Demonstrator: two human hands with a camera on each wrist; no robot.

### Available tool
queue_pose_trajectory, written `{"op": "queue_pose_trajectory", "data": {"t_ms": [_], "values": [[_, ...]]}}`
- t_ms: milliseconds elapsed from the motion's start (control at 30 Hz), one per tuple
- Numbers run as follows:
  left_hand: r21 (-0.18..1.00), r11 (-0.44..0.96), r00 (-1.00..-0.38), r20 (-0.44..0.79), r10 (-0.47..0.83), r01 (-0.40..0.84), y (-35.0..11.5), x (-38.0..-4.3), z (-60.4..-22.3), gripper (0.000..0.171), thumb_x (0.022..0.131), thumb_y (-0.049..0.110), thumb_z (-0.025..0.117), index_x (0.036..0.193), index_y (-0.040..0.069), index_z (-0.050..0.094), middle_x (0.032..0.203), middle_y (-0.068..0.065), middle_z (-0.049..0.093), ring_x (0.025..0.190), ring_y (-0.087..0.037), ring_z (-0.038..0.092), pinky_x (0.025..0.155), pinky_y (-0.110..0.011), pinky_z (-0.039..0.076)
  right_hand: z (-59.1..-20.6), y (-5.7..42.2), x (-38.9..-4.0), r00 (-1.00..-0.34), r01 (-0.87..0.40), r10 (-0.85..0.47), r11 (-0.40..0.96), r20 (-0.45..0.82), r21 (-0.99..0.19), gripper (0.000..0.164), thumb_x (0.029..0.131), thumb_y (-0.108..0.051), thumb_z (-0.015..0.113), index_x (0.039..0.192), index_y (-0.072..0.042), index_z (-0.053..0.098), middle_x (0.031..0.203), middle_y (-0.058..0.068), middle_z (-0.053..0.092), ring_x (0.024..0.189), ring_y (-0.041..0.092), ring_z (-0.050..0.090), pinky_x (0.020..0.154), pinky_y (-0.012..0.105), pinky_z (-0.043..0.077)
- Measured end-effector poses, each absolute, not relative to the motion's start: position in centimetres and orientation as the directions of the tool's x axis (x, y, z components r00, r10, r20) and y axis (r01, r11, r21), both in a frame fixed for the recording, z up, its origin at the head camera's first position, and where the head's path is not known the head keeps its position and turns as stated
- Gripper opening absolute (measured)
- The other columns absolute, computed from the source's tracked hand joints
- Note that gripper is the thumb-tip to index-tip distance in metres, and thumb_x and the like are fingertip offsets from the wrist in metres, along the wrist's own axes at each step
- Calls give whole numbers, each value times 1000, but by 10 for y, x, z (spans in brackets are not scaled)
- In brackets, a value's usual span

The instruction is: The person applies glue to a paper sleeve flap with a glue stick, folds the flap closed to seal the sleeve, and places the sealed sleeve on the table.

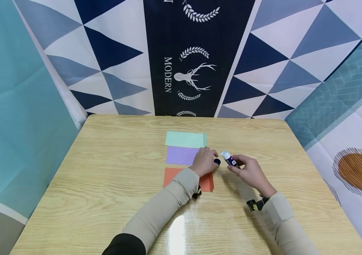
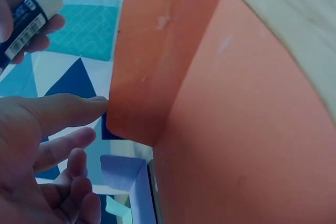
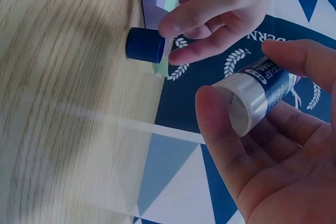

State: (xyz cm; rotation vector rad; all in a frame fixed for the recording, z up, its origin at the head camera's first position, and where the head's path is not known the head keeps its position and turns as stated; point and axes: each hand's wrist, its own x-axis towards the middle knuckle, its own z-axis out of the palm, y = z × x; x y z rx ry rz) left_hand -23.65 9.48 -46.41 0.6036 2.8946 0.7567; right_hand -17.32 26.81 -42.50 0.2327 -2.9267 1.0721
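A glue stick (image 1: 230,160) with a dark printed label and a white end is held tilted above the table, right of a row of coloured papers. The person's right hand (image 1: 251,173) pinches it between thumb and fingers; the left wrist view shows a barcode on its side. Just beside it, a small dark blue cap (image 3: 145,44) stands on the tabletop. The left hand (image 1: 202,162) is next to the cap, its thumb and index finger spread and its other fingers loosely bent; whether a fingertip touches the cap, I cannot tell.

Left of the cap, three papers lie one behind another: an orange paper (image 1: 171,175) nearest the person, a purple paper (image 1: 181,155) in the middle and a mint green paper (image 1: 184,139) farthest away. Each has a folded flap at its right end. From the head view, the left hand and forearm cover parts of the orange and purple ones.

Both arms wear beige sleeves (image 1: 165,202), with a dark band at each wrist. The table (image 1: 114,170) is pale wood, and behind it hangs a cloth (image 1: 117,46) of blue, grey and white triangles with a dark central panel showing a white stag's head and the word "MODERN"
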Motion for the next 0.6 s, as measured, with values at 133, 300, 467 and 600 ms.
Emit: {"op": "queue_pose_trajectory", "data": {"t_ms": [133,300,467,600], "values": [[543,779,-930,13,367,315,88,-237,-464,28,85,28,76,111,18,71,101,2,66,98,-17,54,81,-25,45,-425,267,-174,-989,-146,-133,754,68,-641,37,88,-14,71,120,4,63,104,20,70,88,28,65,59,24,51],[547,778,-934,23,355,309,82,-238,-464,26,86,28,75,110,19,70,84,6,58,88,-12,50,76,-22,41,-425,265,-174,-988,-148,-143,748,61,-647,37,89,-15,70,120,5,63,105,21,70,89,28,64,59,24,51],[572,764,-937,23,350,299,79,-237,-460,28,86,29,75,111,19,70,83,7,56,87,-11,48,75,-22,39,-426,264,-176,-988,-148,-145,746,59,-650,38,89,-16,70,121,5,63,105,21,69,89,28,64,59,24,51],[615,744,-943,2,332,263,75,-236,-454,30,85,28,76,113,17,70,91,2,59,90,-13,48,71,-21,39,-426,262,-179,-984,-168,-164,742,67,-650,38,89,-16,70,121,4,63,105,21,69,89,27,64,59,24,51]]}}
